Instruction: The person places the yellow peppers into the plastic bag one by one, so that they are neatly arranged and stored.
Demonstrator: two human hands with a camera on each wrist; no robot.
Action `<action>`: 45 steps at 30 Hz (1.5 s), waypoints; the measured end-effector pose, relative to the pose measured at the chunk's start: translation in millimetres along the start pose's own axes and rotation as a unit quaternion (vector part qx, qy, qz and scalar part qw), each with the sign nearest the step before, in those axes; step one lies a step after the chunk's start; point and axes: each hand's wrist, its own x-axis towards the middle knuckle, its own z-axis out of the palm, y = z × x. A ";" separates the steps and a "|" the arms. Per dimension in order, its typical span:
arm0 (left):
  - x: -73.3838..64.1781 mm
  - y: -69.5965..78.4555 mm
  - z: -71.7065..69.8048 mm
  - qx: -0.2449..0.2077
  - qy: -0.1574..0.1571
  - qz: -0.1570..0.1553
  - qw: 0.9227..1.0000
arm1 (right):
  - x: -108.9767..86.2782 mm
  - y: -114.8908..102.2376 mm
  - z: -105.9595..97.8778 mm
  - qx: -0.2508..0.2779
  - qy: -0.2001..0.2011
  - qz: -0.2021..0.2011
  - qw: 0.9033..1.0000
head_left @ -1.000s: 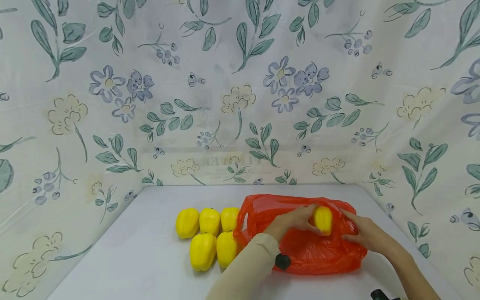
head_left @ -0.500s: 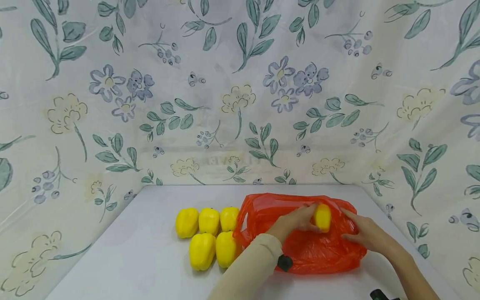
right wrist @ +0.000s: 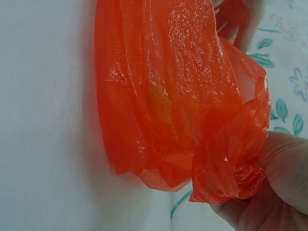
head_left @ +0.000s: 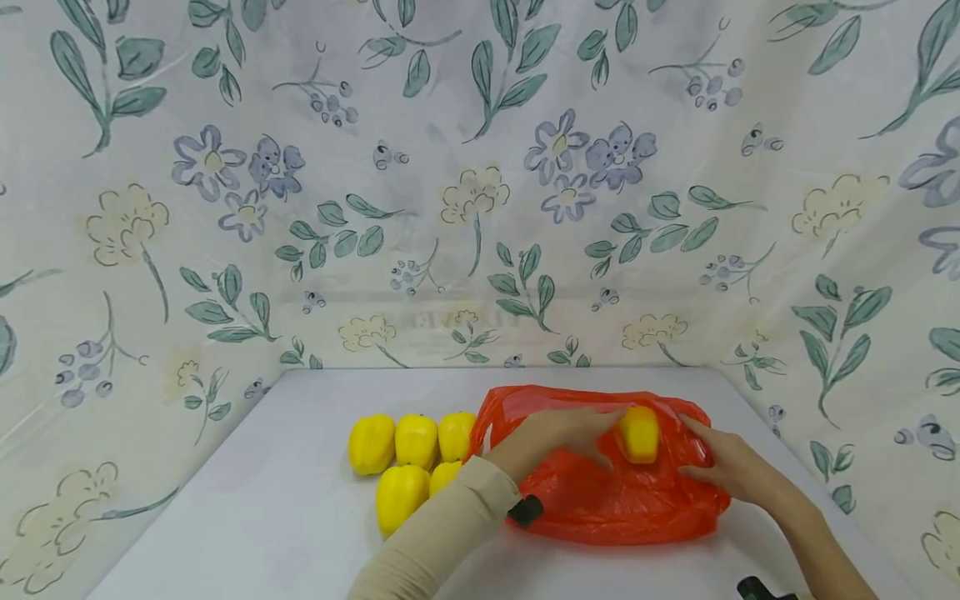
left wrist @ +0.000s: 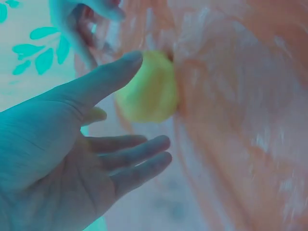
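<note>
Flowered sheeting surrounds the pale tabletop. The left hand, spread, holding nothing, is beside a yellow pepper amid folds of a red bag; the right hand pinches the bag's edge.

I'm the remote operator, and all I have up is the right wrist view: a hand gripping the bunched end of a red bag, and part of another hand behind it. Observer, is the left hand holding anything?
Observer: No, the left hand is open, its fingers extended beside a yellow pepper in the mouth of the red bag.
Operator: Anything else on the table?
Observer: Yes, five more yellow peppers show left of the bag, one partly hidden by the sleeve.
Operator: Is the left thumb touching the pepper?
Observer: In the left wrist view, the thumb overlaps it; I can't tell whether they touch.
</note>
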 end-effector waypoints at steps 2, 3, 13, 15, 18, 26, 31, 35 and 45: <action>-16.2 -3.0 -7.0 0.022 -0.011 0.012 1.000 | 0.2 -0.2 0.3 0.003 -0.002 0.003 1.000; -24.7 -5.1 -10.4 0.028 -0.015 0.023 0.999 | 0.3 -0.1 0.5 0.004 -0.003 0.004 1.000; -106.2 -46.1 -30.4 -0.011 0.034 0.087 0.996 | -0.7 -1.5 0.1 -0.001 0.008 0.011 1.000; -118.9 -61.1 -27.9 -0.047 0.055 0.082 0.994 | -0.8 -1.6 0.3 -0.001 0.009 0.008 1.000; -135.7 -83.6 -23.0 -0.081 0.093 0.065 0.990 | -0.5 -1.3 1.0 -0.001 0.010 0.006 1.000; -183.9 -126.6 -6.3 -0.151 0.170 0.008 0.974 | -0.9 1.2 -0.2 -0.015 0.009 0.011 1.000; -212.3 -148.9 3.7 -0.143 0.199 0.006 0.970 | 0.0 0.9 -0.8 -0.010 0.007 0.015 1.000; -228.6 -161.7 12.0 -0.153 0.188 -0.006 0.970 | 1.2 0.6 0.3 -0.005 0.007 0.015 1.000; -247.0 -174.7 26.7 -0.185 0.130 -0.031 0.974 | 2.7 0.2 2.0 0.003 0.004 0.019 1.000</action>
